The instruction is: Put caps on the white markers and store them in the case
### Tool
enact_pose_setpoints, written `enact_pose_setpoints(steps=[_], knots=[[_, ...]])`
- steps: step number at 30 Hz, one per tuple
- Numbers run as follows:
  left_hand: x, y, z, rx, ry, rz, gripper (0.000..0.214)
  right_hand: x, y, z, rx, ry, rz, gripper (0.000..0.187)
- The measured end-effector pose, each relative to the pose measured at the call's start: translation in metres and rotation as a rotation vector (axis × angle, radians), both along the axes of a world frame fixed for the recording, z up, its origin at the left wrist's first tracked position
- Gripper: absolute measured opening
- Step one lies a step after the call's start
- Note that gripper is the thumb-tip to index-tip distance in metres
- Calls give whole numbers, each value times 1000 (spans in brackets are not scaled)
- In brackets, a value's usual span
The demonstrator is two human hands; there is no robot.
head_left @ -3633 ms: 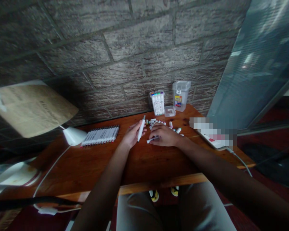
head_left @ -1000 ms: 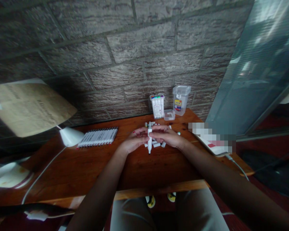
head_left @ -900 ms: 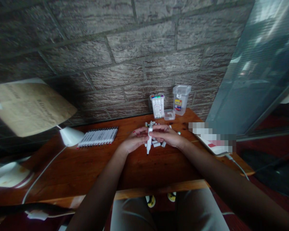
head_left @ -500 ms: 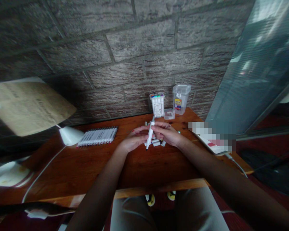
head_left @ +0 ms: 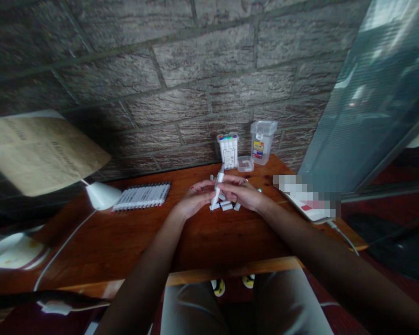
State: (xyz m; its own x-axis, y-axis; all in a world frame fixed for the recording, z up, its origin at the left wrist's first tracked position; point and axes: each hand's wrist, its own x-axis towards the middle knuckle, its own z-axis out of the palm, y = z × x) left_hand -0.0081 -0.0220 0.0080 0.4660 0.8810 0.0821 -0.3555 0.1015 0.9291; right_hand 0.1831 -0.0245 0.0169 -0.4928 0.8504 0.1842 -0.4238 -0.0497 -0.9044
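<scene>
Between my two hands a white marker [head_left: 217, 189] stands tilted, its grey tip end up. My left hand [head_left: 196, 199] grips its lower part from the left, fingers closed. My right hand [head_left: 242, 191] pinches it higher up from the right. Below and behind my hands, several loose white caps [head_left: 226, 206] lie on the wooden table [head_left: 125, 246]. Farther back, a clear case of markers [head_left: 229, 152] with coloured ends stands upright, with a small clear lid [head_left: 245, 164] beside it.
A row of white markers [head_left: 143, 196] lies at the left, next to a lamp [head_left: 99, 195] with a paper shade. A tall clear container [head_left: 263, 142] stands near the stone wall [head_left: 181, 102]. At the right edge lies a flat device [head_left: 310, 210] with a cable, partly blurred out.
The marker has shifted slightly and its lower end sits a little higher and further left. Both hands keep hold of it in nearly the same place.
</scene>
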Motion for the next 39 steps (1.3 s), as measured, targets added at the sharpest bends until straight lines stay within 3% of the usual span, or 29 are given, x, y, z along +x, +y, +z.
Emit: enact_pose_setpoints(steps=[9, 24, 39], knots=[[4, -2, 2, 7, 23, 42, 40, 1, 1, 0, -20, 15, 9, 30], [1, -2, 2, -34, 46, -2, 38, 3, -2, 6, -56, 85, 82, 22], [2, 0, 0, -15, 23, 22, 40, 3, -1, -1, -17, -8, 60, 31]])
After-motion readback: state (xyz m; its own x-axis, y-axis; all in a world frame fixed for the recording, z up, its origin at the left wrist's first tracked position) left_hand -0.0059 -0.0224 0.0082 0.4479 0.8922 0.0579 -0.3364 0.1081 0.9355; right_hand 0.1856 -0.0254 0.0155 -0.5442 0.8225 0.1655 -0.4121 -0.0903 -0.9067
